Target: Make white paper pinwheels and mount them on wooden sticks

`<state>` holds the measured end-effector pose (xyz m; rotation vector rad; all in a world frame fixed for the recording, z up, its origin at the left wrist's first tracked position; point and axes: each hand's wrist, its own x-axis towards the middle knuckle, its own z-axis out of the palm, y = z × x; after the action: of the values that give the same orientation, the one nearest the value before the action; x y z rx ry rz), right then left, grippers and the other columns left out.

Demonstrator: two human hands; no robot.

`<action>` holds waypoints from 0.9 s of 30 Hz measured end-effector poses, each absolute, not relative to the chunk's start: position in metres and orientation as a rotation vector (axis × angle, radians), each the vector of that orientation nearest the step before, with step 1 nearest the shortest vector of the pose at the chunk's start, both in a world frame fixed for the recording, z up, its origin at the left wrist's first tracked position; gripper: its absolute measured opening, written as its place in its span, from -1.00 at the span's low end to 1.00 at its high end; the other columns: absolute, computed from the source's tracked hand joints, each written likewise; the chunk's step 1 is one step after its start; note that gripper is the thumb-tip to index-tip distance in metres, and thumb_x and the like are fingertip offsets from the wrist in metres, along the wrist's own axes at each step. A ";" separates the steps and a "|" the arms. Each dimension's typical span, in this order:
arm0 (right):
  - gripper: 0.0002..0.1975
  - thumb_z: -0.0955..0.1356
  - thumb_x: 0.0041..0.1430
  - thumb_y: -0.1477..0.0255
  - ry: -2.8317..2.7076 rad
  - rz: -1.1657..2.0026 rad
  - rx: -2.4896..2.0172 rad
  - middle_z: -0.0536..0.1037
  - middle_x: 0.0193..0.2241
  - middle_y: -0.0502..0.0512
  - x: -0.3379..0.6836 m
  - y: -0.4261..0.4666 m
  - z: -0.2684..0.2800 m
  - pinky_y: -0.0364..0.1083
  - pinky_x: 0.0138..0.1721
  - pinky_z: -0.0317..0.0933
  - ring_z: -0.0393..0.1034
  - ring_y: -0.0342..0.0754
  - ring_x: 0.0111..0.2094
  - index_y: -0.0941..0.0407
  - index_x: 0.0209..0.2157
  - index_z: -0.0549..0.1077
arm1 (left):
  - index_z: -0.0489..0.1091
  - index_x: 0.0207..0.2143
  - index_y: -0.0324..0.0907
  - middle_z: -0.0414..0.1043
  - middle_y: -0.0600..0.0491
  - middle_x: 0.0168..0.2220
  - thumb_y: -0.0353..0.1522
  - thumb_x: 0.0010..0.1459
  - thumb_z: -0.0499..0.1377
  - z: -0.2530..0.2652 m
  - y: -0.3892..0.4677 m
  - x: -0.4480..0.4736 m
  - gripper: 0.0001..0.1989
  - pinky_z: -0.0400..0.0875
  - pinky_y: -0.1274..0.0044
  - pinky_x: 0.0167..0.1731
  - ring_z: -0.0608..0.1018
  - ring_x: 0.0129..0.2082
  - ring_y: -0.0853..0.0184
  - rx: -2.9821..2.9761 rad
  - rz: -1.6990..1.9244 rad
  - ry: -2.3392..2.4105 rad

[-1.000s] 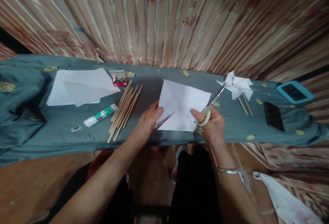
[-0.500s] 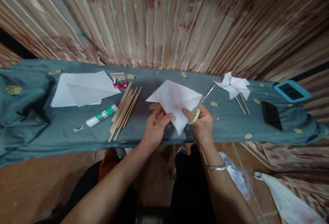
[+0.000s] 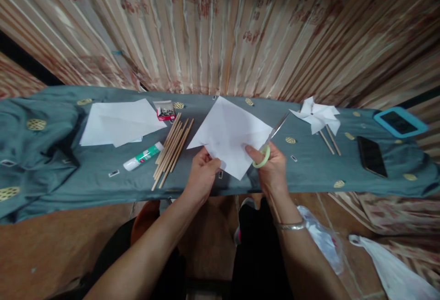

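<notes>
Sheet of white paper (image 3: 233, 130) is held between both hands over the middle of the worktop (image 3: 316, 171), turned so that one corner points away from the body and another toward it. Left hand (image 3: 202, 174): thumb and fingers closed, pinching the sheet along its near left edge; the hand hides part of that edge. Right hand (image 3: 273, 167): fingers wrapped round the pale green handle of the scissors (image 3: 275, 130), thumb laid on the sheet's near right edge, so it grips both. Scissor blades point away and to the right, beyond the paper's edge; they appear to lie together. Silver bracelet (image 3: 291, 226) on right wrist.

Left of the sheet: bundle of thin wooden sticks (image 3: 173, 148), lying roughly side by side. Glue stick (image 3: 143, 156), green and white, lies on its side with one end close to the sticks. Open red and white box (image 3: 165, 111) with small metallic pieces stands at their far end, beside a stack of white paper (image 3: 117, 123).

Right of the sheet: white paper pinwheel (image 3: 318, 115), two sticks extending from beneath it toward the body. Farther right, dark phone (image 3: 371, 156) lies flat; blue-framed tablet (image 3: 400, 122) behind it.
</notes>
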<state>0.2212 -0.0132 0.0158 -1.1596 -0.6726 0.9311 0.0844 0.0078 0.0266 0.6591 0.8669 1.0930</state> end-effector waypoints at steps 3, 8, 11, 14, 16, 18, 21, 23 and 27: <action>-0.63 0.56 -0.22 0.35 -0.684 0.968 -1.156 0.63 -0.38 -0.03 0.217 -0.011 0.015 -0.06 -0.23 0.36 0.49 -0.09 -0.39 0.09 -0.30 0.52 | 0.45 -0.46 -0.18 0.55 0.04 -0.42 -0.37 -0.18 0.31 0.024 0.009 0.084 -0.84 0.43 0.49 -0.35 0.57 -0.35 0.25 0.648 1.142 0.904; -0.64 0.53 -0.15 0.24 -0.776 1.000 -1.221 0.58 -0.43 -0.04 0.214 -0.008 0.016 -0.09 -0.31 0.32 0.43 -0.09 -0.41 0.09 -0.30 0.50 | 0.49 -0.28 -0.18 0.59 -0.02 -0.26 -0.35 -0.14 0.37 0.030 0.020 0.075 -0.70 0.43 0.34 -0.03 0.59 -0.15 0.17 0.748 1.311 0.921; -0.62 0.44 0.00 0.10 -1.008 1.052 -1.364 0.55 -0.46 0.00 0.213 -0.014 0.017 -0.10 -0.34 0.29 0.39 -0.09 -0.43 0.11 -0.28 0.51 | 0.50 -0.29 -0.17 0.60 -0.02 -0.28 -0.38 -0.13 0.36 0.035 0.032 0.060 -0.73 0.42 0.33 0.01 0.59 -0.15 0.16 0.946 1.424 1.038; -0.51 0.37 0.07 0.02 -1.247 1.275 -1.339 0.59 -0.35 0.09 0.205 -0.026 0.014 -0.07 -0.23 0.30 0.45 -0.04 -0.31 0.13 -0.16 0.48 | 0.50 -0.34 -0.20 0.60 -0.05 -0.29 -0.34 -0.12 0.36 0.037 0.045 0.043 -0.76 0.45 0.33 -0.03 0.59 -0.18 0.15 1.042 1.495 1.125; -0.44 0.37 0.05 0.00 -1.321 1.450 -1.261 0.59 -0.26 0.14 0.196 -0.035 0.012 -0.05 -0.19 0.30 0.46 -0.01 -0.25 0.14 -0.08 0.43 | 0.49 -0.36 -0.23 0.59 -0.07 -0.27 -0.32 -0.12 0.36 0.036 0.052 0.033 -0.76 0.47 0.34 -0.08 0.60 -0.21 0.15 1.040 1.543 1.129; -0.39 0.37 0.03 -0.03 -1.377 1.565 -1.229 0.58 -0.26 0.17 0.185 -0.042 0.010 -0.04 -0.22 0.29 0.45 -0.01 -0.26 0.17 -0.07 0.42 | 0.48 -0.40 -0.24 0.58 -0.09 -0.28 -0.33 -0.12 0.36 0.035 0.057 0.027 -0.78 0.48 0.35 -0.11 0.60 -0.23 0.16 1.048 1.575 1.117; -0.36 0.36 0.01 -0.07 -1.438 1.614 -1.272 0.56 -0.32 0.17 0.174 -0.047 0.010 -0.04 -0.33 0.24 0.40 -0.03 -0.35 0.20 -0.11 0.44 | 0.47 -0.44 -0.25 0.57 -0.09 -0.35 -0.33 -0.13 0.36 0.035 0.058 0.024 -0.79 0.49 0.33 -0.13 0.59 -0.25 0.14 1.068 1.593 1.118; -0.35 0.35 0.00 -0.08 -1.438 1.606 -1.281 0.55 -0.34 0.16 0.172 -0.046 0.011 -0.03 -0.33 0.22 0.39 -0.03 -0.36 0.20 -0.11 0.44 | 0.46 -0.45 -0.25 0.57 -0.09 -0.37 -0.32 -0.14 0.36 0.036 0.055 0.025 -0.79 0.51 0.31 -0.17 0.59 -0.28 0.13 1.068 1.572 1.138; -0.36 0.33 0.01 -0.10 -1.463 1.546 -1.291 0.55 -0.33 0.15 0.176 -0.042 0.012 0.01 -0.26 0.23 0.39 -0.01 -0.34 0.17 -0.12 0.44 | 0.45 -0.49 -0.25 0.56 -0.07 -0.40 -0.33 -0.12 0.34 0.040 0.049 0.028 -0.82 0.52 0.35 -0.25 0.59 -0.34 0.16 1.108 1.496 1.199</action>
<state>0.1763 -0.0417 0.0122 -1.2909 -1.4629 1.5461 0.0278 0.0490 0.0399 1.1081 1.1994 1.4960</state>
